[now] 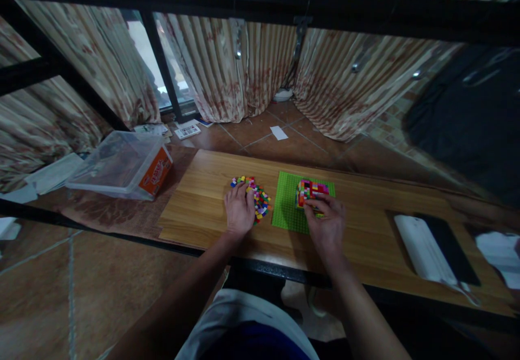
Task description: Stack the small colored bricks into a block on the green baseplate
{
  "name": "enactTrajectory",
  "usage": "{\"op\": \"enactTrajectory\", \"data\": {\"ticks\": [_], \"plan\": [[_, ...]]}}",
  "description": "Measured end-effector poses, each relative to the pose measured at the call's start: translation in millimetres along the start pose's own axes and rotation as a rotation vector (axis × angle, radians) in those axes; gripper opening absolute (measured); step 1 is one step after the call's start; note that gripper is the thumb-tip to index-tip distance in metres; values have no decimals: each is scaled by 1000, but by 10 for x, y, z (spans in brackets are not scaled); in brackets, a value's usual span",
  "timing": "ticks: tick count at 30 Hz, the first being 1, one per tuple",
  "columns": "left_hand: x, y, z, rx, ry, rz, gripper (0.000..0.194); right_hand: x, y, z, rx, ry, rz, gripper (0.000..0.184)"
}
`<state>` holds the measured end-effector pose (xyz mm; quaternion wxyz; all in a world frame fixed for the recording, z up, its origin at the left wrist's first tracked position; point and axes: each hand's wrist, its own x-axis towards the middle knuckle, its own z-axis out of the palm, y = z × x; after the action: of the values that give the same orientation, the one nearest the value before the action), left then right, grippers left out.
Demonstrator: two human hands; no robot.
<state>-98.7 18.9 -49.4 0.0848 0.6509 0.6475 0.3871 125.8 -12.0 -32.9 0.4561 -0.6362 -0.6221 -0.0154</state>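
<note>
A green baseplate (pixel 286 208) lies on the wooden table (pixel 203 197). On its far right part stands a small multicoloured brick build (pixel 311 189). My right hand (pixel 325 222) rests at the build's near side, fingers pinched against its bricks. A pile of small loose coloured bricks (pixel 260 197) lies left of the plate. My left hand (pixel 239 208) lies palm down on the pile's left part, fingers stretched out over the bricks.
A clear plastic box with an orange label (pixel 122 168) sits on a mat at the left. A white device (pixel 422 249) and a dark flat object (pixel 450 246) lie at the table's right. Black frame bars cross above; curtains hang behind.
</note>
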Motion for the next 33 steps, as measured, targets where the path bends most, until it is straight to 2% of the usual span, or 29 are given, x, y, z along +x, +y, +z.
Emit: {"op": "enactTrajectory", "data": {"ticks": [9, 15, 26, 33], "plan": [[1, -19, 13, 5, 1, 7, 33, 18, -32, 13, 39, 17, 32, 15], [1, -23, 10, -12, 2, 14, 33, -24, -30, 16, 4, 28, -28, 14], [-2, -39, 18, -19, 8, 25, 33, -144, -66, -45, -257, -6, -200, 22], [0, -55, 43, -10, 13, 29, 34, -149, -63, -65, -240, -68, -149, 27]]}}
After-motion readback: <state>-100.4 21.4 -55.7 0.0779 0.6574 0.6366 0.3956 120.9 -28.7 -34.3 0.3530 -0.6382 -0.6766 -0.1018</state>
